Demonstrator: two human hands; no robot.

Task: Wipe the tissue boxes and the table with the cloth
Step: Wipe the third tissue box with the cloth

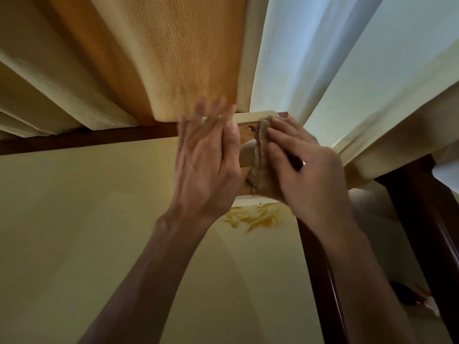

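Note:
A cream and tan tissue box sits at the far right corner of the pale yellow table. My right hand presses a crumpled brownish cloth onto the top of the box, fingers spread over the cloth. My left hand lies flat against the box's left side with straight fingers, blurred at the tips. Most of the box is hidden by both hands and the cloth.
A yellow-brown smear marks the table just in front of the box. Heavy tan curtains and a sheer white curtain hang right behind the table. The dark wooden table edge runs along the right, with floor beyond.

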